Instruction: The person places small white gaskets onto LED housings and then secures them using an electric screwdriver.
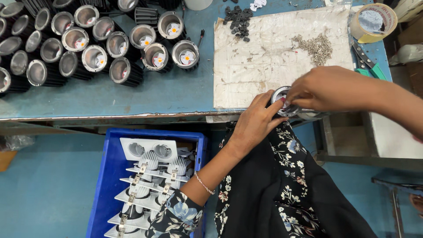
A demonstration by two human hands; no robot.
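Down by our lap sits the blue crate of white twin fittings. Now at the bench edge: our left hand grips the round lamp housing, fingers curled tight around its rim, while our right hand pinches narrow over its mouth. It overhangs the edge, so a slip could drop it. Beyond lie loose screws, black clips, then rows of black lamp housings.

A round roll of beige packing tape, printed in red, lies at the bench's far right corner.
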